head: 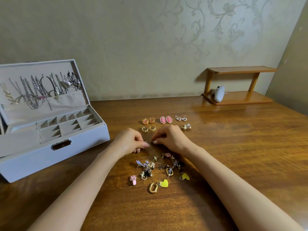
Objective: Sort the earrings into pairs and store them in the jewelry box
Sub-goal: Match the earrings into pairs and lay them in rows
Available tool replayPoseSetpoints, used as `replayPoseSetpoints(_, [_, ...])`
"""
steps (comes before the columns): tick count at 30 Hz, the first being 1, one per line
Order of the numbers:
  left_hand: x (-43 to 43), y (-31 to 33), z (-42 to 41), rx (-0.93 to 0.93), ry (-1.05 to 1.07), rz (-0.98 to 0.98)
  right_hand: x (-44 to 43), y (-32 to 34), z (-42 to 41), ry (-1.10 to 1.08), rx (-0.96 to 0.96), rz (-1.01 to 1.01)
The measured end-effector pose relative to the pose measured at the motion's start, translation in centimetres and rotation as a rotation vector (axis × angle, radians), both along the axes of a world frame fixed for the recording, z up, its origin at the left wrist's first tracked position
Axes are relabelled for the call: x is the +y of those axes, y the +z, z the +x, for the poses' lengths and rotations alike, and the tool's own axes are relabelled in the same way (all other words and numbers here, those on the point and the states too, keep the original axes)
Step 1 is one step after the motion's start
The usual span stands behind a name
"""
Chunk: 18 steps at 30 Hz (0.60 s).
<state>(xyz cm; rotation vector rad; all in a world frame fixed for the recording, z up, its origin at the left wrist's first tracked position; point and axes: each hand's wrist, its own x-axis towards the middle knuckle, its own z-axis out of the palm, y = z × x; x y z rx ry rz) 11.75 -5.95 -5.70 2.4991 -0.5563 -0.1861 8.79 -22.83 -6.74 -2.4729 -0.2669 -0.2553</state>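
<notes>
Forearms reach in over the table (233, 147), hands side by side. The left hand (129, 142) is curled, thumb and forefinger pinching a small silvery earring (145, 141); the right hand (171, 139) is curled with its tips together, and whether it holds anything cannot be told. Sorted pairs (165, 120) lie just beyond the hands, unsorted heap (158, 167) near, between the forearms; open jewelry box (66, 147) left, wooden shelf (240, 99) far right.

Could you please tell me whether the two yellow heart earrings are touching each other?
Apart. The head view shows bare table between the left yellow heart and the right yellow heart.
</notes>
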Motion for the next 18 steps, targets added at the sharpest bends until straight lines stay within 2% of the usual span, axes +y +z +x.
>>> replayPoseSetpoints(3, [0.06, 0.35, 0.18, 0.061, -0.031, 0.097, 0.08, 0.07, -0.14, 0.01, 0.002, -0.003])
replayPoseSetpoints(7, [0.1, 0.46, 0.44, 0.054, -0.06, 0.174, 0.22, 0.13, -0.23, 0.018, -0.003, 0.003])
replayPoseSetpoints(14, [0.82, 0.5, 0.39, 0.01, -0.014, 0.043, -0.1, 0.11, -0.23, -0.006, 0.025, 0.026])
replayPoseSetpoints(18, [0.4, 0.42, 0.24, -0.047, -0.024, 0.048, 0.03, 0.03, -0.1, -0.021, 0.007, 0.021])
